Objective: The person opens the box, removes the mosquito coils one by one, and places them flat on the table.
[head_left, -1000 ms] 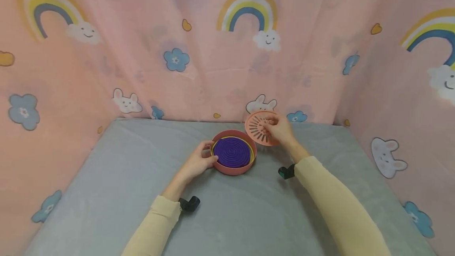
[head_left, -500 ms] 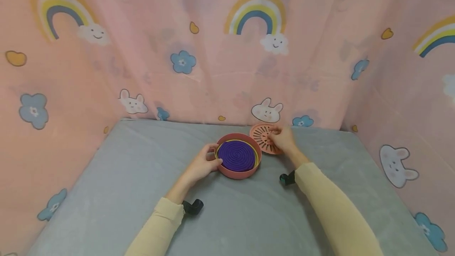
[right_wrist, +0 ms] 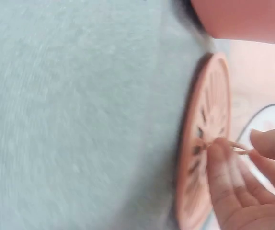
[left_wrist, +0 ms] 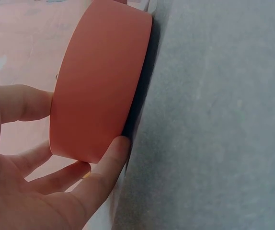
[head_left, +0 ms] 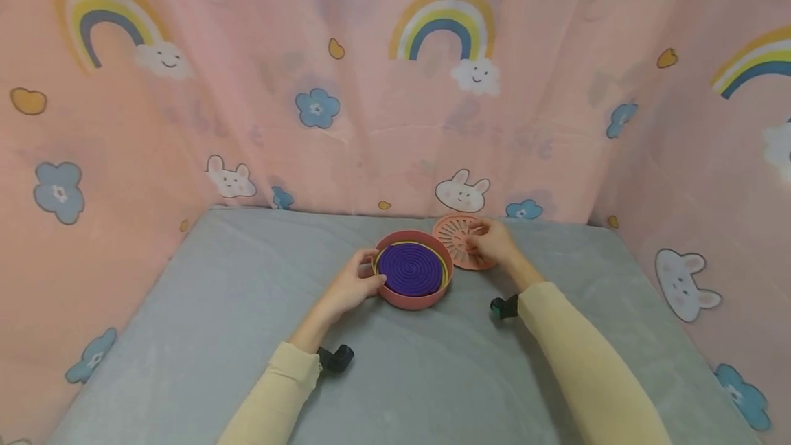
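A round pink mosquito coil box (head_left: 413, 302) stands uncovered on the grey cloth. Inside lies a purple spiral mosquito coil (head_left: 410, 268), with a yellow edge showing beneath it. My left hand (head_left: 352, 281) holds the box's left side, thumb at the rim and fingers against the wall. Behind the box to the right, the slotted pink lid (head_left: 454, 232) lies flat on the cloth. My right hand (head_left: 496, 244) is over the lid, fingertips at its small loop handle (right_wrist: 238, 147). In the right wrist view the thumb stands apart from the loop, fingers loosely extended.
Grey cloth (head_left: 420, 383) covers the table. A pink printed curtain (head_left: 371, 143) rises at the back and on both sides, close behind the lid. Each wrist carries a small black camera mount (head_left: 336, 359).
The right hand has lowered the lid from a tilted hold in the air down onto the cloth, and its thumb now stands off the loop. The left hand keeps its place on the box.
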{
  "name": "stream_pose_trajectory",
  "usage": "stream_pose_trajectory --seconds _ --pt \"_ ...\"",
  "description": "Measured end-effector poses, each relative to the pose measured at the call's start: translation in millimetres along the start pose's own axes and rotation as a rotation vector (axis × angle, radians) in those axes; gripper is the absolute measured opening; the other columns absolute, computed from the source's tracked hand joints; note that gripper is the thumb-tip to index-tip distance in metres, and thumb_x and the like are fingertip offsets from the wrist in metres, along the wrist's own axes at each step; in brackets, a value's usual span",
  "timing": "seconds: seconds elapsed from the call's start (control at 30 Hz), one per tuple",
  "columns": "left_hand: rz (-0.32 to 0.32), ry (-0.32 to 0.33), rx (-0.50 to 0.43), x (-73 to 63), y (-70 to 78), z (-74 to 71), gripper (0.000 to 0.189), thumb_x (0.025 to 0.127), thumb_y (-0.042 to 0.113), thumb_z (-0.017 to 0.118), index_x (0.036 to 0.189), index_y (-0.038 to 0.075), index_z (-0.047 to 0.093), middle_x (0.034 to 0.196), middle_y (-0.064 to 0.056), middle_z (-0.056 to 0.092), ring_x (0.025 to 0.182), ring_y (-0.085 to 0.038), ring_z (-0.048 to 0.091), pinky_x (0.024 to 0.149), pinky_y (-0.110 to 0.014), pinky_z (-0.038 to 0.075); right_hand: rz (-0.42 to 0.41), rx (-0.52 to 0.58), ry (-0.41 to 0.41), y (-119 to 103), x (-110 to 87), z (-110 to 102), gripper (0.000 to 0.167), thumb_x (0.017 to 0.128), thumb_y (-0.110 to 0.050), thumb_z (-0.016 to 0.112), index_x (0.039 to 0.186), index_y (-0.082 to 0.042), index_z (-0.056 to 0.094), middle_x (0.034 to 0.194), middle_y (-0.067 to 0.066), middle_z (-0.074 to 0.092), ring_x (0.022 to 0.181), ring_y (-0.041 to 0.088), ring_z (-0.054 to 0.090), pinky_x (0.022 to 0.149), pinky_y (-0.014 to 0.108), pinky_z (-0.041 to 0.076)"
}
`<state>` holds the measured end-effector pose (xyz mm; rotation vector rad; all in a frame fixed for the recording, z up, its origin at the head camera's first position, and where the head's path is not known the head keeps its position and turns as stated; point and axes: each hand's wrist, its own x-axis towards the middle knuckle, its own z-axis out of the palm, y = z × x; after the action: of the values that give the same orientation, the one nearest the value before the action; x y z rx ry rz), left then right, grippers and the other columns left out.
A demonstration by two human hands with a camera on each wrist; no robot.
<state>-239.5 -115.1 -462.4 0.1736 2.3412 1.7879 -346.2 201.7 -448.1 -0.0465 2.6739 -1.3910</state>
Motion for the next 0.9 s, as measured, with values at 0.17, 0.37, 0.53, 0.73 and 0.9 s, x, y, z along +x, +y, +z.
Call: stream_pose_trajectory --seconds 0.17,0.37,0.53,0.73,0.9 --pt "0.002 0.009 0.002 -0.3 1.1 -0.3 0.056 0.098 0.015 0.067 0.15 0.01 0.044 0.153 -0.018 0.041 0.133 -0.036 0.052 0.09 -0.039 0.059 -0.026 -0.153 -0.019 -15 -11.1 -10 0.043 0.101 -0.02 0.062 0.135 0.004 0.056 0.126 0.027 0.061 0.107 0.037 0.064 0.09 0.048 0.054" --pt "-0.003 0.011 0.019 -0.4 2.9 1.1 0.057 0.098 0.015 0.067 0.15 0.009 0.043 0.153 -0.018 0.042 0.133 -0.035 0.053 0.089 -0.039 0.059 -0.086 -0.245 -0.039 -38 -27.5 -14 0.041 0.103 -0.027 0.061 0.133 0.0 0.061 0.131 0.024 0.061 0.121 0.041 0.057 0.103 0.058 0.046" --pt "-0.006 0.012 0.021 1.1 3.2 0.4 0.057 0.098 0.015 0.067 0.15 0.01 0.044 0.153 -0.017 0.042 0.132 -0.034 0.054 0.089 -0.039 0.059 -0.131 -0.232 -0.067 -56 -38.6 -11 0.042 0.104 -0.029 0.059 0.135 0.0 0.061 0.129 0.022 0.064 0.118 0.038 0.061 0.1 0.055 0.05" --pt "0.002 0.009 0.017 1.1 3.4 -0.2 0.057 0.098 0.014 0.067 0.149 0.01 0.044 0.153 -0.018 0.042 0.133 -0.035 0.053 0.09 -0.04 0.059 -0.184 -0.26 -0.069 -70 -44.4 3 0.034 0.103 -0.027 0.061 0.129 -0.007 0.066 0.126 0.015 0.066 0.12 0.034 0.06 0.101 0.054 0.049" --pt "0.004 0.007 0.026 0.0 3.2 0.2 0.057 0.097 0.014 0.068 0.149 0.01 0.045 0.152 -0.019 0.042 0.133 -0.036 0.052 0.09 -0.04 0.059 -0.256 -0.291 -0.055 -76 -47.6 22 0.029 0.102 -0.023 0.062 0.124 -0.004 0.069 0.12 0.013 0.069 0.114 0.032 0.062 0.1 0.051 0.05"
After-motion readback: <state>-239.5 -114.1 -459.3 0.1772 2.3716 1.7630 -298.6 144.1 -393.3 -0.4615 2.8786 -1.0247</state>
